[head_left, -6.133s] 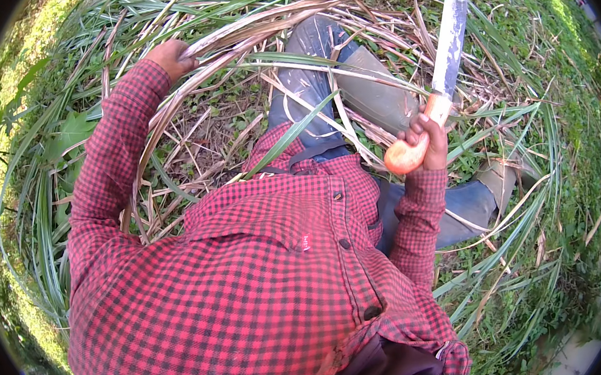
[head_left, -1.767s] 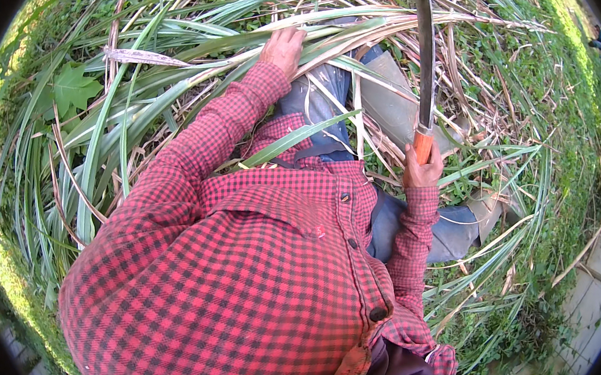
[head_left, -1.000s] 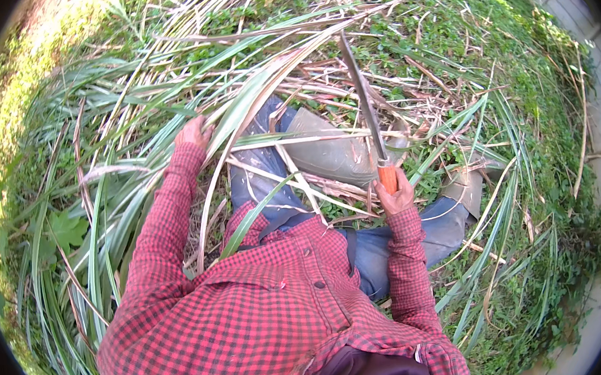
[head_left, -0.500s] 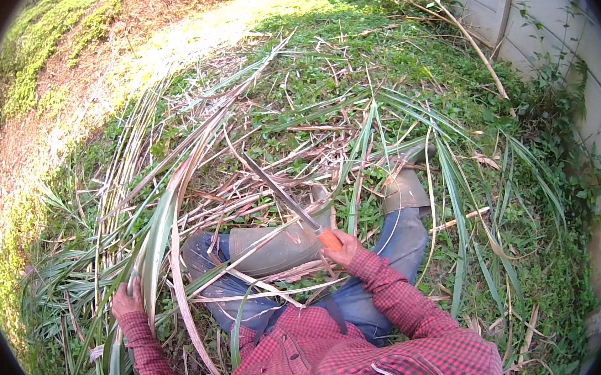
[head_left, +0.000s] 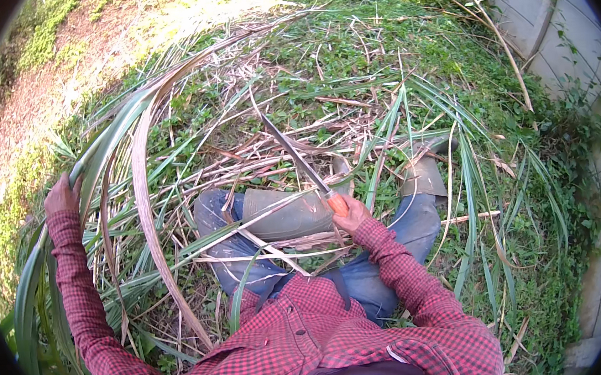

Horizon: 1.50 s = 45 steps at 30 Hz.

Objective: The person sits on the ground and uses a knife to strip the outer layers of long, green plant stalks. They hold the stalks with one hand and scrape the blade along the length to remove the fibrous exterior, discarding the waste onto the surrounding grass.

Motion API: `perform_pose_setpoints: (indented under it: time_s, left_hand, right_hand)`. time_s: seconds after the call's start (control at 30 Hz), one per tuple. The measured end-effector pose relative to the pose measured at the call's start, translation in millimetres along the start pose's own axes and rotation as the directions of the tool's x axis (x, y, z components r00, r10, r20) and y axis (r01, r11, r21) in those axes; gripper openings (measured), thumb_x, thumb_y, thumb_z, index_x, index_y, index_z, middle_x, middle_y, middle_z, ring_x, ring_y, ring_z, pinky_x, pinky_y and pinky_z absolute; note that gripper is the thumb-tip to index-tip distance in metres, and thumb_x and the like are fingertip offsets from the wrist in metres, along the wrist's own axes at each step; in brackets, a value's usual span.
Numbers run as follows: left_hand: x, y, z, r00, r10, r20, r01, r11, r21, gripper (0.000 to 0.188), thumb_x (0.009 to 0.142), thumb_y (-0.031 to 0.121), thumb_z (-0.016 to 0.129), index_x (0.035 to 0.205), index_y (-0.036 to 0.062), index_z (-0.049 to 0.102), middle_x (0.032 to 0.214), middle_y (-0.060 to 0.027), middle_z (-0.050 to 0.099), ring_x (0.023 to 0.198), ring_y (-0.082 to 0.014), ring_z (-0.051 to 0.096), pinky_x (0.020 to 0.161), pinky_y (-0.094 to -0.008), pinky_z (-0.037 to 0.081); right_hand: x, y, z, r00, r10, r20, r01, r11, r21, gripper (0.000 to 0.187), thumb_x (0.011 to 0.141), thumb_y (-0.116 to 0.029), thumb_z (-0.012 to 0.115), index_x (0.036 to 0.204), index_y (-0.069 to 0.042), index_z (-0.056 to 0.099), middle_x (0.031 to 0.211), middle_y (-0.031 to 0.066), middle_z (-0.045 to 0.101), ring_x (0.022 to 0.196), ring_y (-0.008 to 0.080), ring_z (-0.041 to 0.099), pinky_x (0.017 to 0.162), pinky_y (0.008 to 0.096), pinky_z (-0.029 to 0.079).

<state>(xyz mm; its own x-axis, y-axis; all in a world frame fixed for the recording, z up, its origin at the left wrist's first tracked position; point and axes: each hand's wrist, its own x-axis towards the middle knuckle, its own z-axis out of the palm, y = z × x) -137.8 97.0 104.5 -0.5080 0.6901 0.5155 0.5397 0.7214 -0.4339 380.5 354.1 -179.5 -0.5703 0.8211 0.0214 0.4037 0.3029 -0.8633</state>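
My left hand [head_left: 63, 195], out at the far left, is closed around a leafy cane stalk [head_left: 78, 168]. Long green and dry leaves [head_left: 142, 158] arch from the stalk, away from me and to the right. In front of my lap, my right hand [head_left: 352, 216] grips the orange handle of a long knife [head_left: 295, 154]. The knife's narrow blade points up and to the left, over cut stalks and dry strips [head_left: 252, 169] on the ground. It does not appear to touch the held stalk.
My bent legs in jeans [head_left: 219, 227] and rubber boots [head_left: 278, 213] lie among cut stalks. Long green leaves [head_left: 470, 194] droop to the right. Beyond stands a pale panel wall [head_left: 513, 8] with creepers. Brown sloping ground [head_left: 29, 104] rises at the far left.
My left hand has moved outward and away from me, swinging the leafy stalk to the left. The knife stays in my right hand, at nearly the same angle. The view has shifted slightly.
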Motion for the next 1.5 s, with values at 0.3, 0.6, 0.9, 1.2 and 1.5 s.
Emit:
perform_pose_setpoints:
  time_s: [0.3,0.6,0.9,1.2,1.5]
  left_hand:
    - [13,-21,-20,1.0,0.026,0.013,-0.027,0.998,0.065,0.045,0.088,0.052,0.04,0.089,0.0079,0.05,0.075,-0.0149,0.062,0.07,-0.0321,0.062,0.062,-0.0427,0.05]
    - [39,-33,-58,0.976,0.154,-0.151,-0.14,0.985,0.1,0.042,0.088,0.048,0.042,0.088,0.0064,0.048,0.073,-0.0149,0.061,0.066,-0.0329,0.061,0.058,-0.0424,0.05]
    - [-83,-235,-7,0.943,-0.324,0.076,0.304,0.931,0.202,0.045,0.088,0.053,0.04,0.098,0.0097,0.05,0.08,-0.0206,0.062,0.073,-0.0388,0.06,0.062,-0.0482,0.046]
    - [-205,-22,50,0.643,-0.237,0.728,0.283,0.957,0.061,0.045,0.089,0.045,0.042,0.102,0.0029,0.052,0.089,-0.0228,0.062,0.084,-0.0383,0.06,0.074,-0.0466,0.048]
    - [-265,-48,-8,0.689,-0.023,0.725,0.189,0.971,-0.148,0.039,0.086,0.042,0.049,0.097,0.0059,0.058,0.079,-0.0221,0.062,0.076,-0.0394,0.059,0.069,-0.0468,0.046]
  right_hand:
    - [110,-333,-143,0.28,-0.89,-0.36,0.936,0.337,-0.103,0.025,0.077,-0.015,0.061,0.096,0.0,0.055,0.085,0.0082,0.061,0.063,0.0139,0.058,0.061,0.0298,0.05]
    - [271,-278,-72,0.816,-0.535,-0.22,0.334,0.746,-0.577,0.046,0.073,-0.028,0.063,0.106,0.004,0.056,0.1,0.0196,0.059,0.088,0.026,0.058,0.081,0.0358,0.045]
    - [138,-28,-47,0.905,0.277,0.324,-0.327,0.938,0.111,0.048,0.069,-0.008,0.063,0.114,0.002,0.052,0.072,0.0087,0.06,0.051,0.0159,0.057,0.05,0.0302,0.049]
    - [83,56,-22,0.937,0.296,0.185,-0.349,0.815,0.463,0.029,0.07,-0.004,0.061,0.098,0.001,0.053,0.058,0.0045,0.051,0.041,0.0145,0.049,0.036,0.0282,0.042]
    - [84,80,-29,0.938,0.334,0.091,-0.33,0.785,0.524,0.025,0.072,-0.01,0.065,0.09,-0.002,0.051,0.059,0.0039,0.051,0.041,0.0132,0.047,0.036,0.0272,0.039]
